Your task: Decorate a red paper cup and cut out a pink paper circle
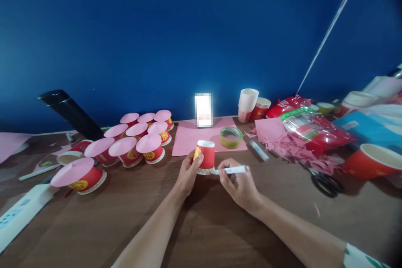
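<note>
An upside-down red paper cup (206, 157) stands on the brown table. My left hand (187, 173) is wrapped round its left side and holds it. My right hand (239, 184) pinches a white marker pen (230, 170) lying sideways, its tip touching the cup's lower rim on the right. A zigzag line runs along that rim.
Several upturned red cups with pink paper discs (138, 140) stand at the left. A pink sheet (191, 138), a tape roll (231, 137) and a glue stick (259, 150) lie behind. Pink scraps (282, 144), scissors (325, 183), stacked cups (248, 104) and a red bag (309, 125) sit right. A power strip (19, 211) lies left.
</note>
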Demonstrator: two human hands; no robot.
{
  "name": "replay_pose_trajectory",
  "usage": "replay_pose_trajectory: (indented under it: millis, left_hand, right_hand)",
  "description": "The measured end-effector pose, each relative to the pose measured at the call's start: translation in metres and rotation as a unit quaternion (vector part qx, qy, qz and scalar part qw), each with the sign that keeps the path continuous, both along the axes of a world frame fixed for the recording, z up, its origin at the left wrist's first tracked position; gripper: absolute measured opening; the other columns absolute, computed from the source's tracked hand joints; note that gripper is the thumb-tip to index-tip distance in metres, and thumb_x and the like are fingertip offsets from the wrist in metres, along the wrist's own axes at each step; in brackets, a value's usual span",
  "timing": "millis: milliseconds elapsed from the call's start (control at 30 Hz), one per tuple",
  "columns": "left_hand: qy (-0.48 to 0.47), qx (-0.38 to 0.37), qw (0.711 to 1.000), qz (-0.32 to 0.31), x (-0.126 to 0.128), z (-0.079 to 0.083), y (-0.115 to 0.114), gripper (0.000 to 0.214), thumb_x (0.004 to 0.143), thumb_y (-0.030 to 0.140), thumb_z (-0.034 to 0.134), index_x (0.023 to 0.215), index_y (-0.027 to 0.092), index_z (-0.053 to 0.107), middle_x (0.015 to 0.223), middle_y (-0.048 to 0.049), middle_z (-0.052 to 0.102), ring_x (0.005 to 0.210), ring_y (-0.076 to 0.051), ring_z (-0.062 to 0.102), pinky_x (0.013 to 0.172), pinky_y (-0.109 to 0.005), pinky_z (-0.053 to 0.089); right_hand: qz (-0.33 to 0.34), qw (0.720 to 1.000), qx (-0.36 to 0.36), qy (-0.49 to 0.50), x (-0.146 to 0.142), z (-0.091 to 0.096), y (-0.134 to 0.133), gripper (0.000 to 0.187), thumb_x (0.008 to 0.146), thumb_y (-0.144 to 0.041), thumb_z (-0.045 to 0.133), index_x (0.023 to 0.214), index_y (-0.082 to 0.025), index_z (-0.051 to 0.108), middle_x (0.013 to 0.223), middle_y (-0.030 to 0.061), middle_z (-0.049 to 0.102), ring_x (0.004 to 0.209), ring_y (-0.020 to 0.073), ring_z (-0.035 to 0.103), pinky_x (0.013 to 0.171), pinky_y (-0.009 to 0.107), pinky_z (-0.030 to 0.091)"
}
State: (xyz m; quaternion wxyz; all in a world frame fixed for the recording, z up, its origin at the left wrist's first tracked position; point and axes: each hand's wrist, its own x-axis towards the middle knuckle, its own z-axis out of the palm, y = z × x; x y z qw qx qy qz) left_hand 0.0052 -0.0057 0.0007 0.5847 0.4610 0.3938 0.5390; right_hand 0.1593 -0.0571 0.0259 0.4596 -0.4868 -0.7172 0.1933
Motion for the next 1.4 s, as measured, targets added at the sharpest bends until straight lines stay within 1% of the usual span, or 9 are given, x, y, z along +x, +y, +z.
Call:
replay_pose_trajectory:
  millis: [167, 333, 500, 600, 833, 1000, 1133, 1267, 1400]
  left_hand:
    - [-0.005, 0.020, 1.000, -0.005, -0.0010, -0.0029, 0.0015, 0.034, 0.076, 0.042, 0.056, 0.094, 0.014, 0.058, 0.078, -0.0036, 0.060, 0.070, -0.014, 0.054, 0.066, -0.026, 0.042]
    - [0.003, 0.013, 1.000, 0.000, -0.0013, -0.0047, 0.0019, 0.037, 0.072, 0.042, 0.061, 0.095, 0.014, 0.058, 0.078, -0.0039, 0.059, 0.067, -0.014, 0.054, 0.064, -0.025, 0.043]
    - [0.003, 0.011, 1.000, -0.002, -0.0003, -0.0024, 0.0007, 0.037, 0.071, 0.043, 0.060, 0.094, 0.013, 0.058, 0.076, -0.0038, 0.058, 0.065, -0.013, 0.053, 0.063, -0.025, 0.043]
    - [0.002, 0.013, 1.000, -0.005, -0.0002, -0.0010, 0.0000, 0.038, 0.072, 0.042, 0.061, 0.095, 0.013, 0.058, 0.078, -0.0049, 0.059, 0.068, -0.014, 0.053, 0.065, -0.025, 0.043]
    - [0.014, 0.016, 1.000, -0.016, -0.0025, -0.0029, 0.0005, 0.036, 0.073, 0.041, 0.059, 0.095, 0.012, 0.058, 0.078, -0.0050, 0.058, 0.069, -0.015, 0.053, 0.066, -0.026, 0.043]
    - [0.023, 0.010, 1.000, -0.007, -0.0022, -0.0023, 0.0002, 0.038, 0.071, 0.044, 0.061, 0.091, 0.012, 0.060, 0.077, -0.0049, 0.059, 0.067, -0.014, 0.052, 0.064, -0.025, 0.042]
    - [0.007, 0.008, 1.000, -0.004, -0.0015, -0.0002, -0.0004, 0.037, 0.070, 0.043, 0.062, 0.091, 0.012, 0.060, 0.074, -0.0035, 0.058, 0.066, -0.014, 0.052, 0.064, -0.025, 0.042]
    - [-0.021, 0.001, 1.000, -0.021, -0.0021, 0.0025, -0.0010, 0.033, 0.072, 0.042, 0.061, 0.090, 0.014, 0.060, 0.073, -0.0017, 0.058, 0.063, -0.012, 0.052, 0.062, -0.024, 0.041]
    - [-0.026, 0.000, 0.999, -0.031, -0.0031, 0.0039, -0.0015, 0.031, 0.072, 0.038, 0.061, 0.091, 0.014, 0.060, 0.073, -0.0016, 0.058, 0.063, -0.011, 0.052, 0.064, -0.024, 0.041]
  right_hand:
    - [-0.004, 1.000, 0.012, -0.001, -0.0011, 0.0011, -0.0008, 0.015, 0.085, -0.024, 0.043, 0.076, -0.017, 0.053, 0.063, -0.0006, 0.054, 0.053, 0.0100, 0.049, 0.056, 0.021, 0.039]
    - [-0.002, 1.000, 0.016, 0.004, -0.0021, 0.0028, -0.0014, 0.016, 0.085, -0.026, 0.044, 0.076, -0.017, 0.053, 0.062, -0.0009, 0.054, 0.050, 0.0095, 0.048, 0.054, 0.020, 0.039]
    - [-0.013, 1.000, 0.007, 0.008, -0.0015, 0.0036, -0.0012, 0.017, 0.085, -0.026, 0.043, 0.075, -0.017, 0.053, 0.058, -0.0017, 0.053, 0.046, 0.0088, 0.047, 0.049, 0.020, 0.038]
    - [-0.020, 1.000, 0.011, 0.004, -0.0003, 0.0036, -0.0008, 0.016, 0.085, -0.026, 0.043, 0.075, -0.017, 0.053, 0.060, -0.0014, 0.054, 0.046, 0.0088, 0.048, 0.050, 0.019, 0.039]
    - [-0.026, 1.000, 0.009, 0.008, 0.0010, -0.0003, 0.0003, 0.014, 0.085, -0.025, 0.044, 0.077, -0.017, 0.053, 0.061, -0.0008, 0.055, 0.048, 0.0094, 0.049, 0.049, 0.020, 0.039]
    - [-0.028, 0.999, 0.004, 0.021, 0.0014, -0.0030, 0.0012, 0.013, 0.084, -0.024, 0.045, 0.077, -0.017, 0.053, 0.058, -0.0016, 0.054, 0.046, 0.0091, 0.049, 0.046, 0.019, 0.037]
    - [-0.021, 1.000, -0.002, 0.015, 0.0017, -0.0026, 0.0010, 0.013, 0.084, -0.025, 0.044, 0.077, -0.018, 0.052, 0.056, -0.0022, 0.053, 0.045, 0.0092, 0.048, 0.044, 0.019, 0.036]
    - [-0.004, 1.000, -0.006, 0.010, 0.0018, -0.0013, 0.0012, 0.013, 0.084, -0.025, 0.044, 0.076, -0.018, 0.052, 0.057, -0.0024, 0.052, 0.044, 0.0084, 0.046, 0.048, 0.019, 0.038]
    - [0.011, 1.000, -0.010, 0.001, 0.0022, -0.0007, 0.0023, 0.013, 0.083, -0.024, 0.045, 0.074, -0.017, 0.052, 0.058, -0.0022, 0.053, 0.046, 0.0089, 0.046, 0.050, 0.020, 0.037]
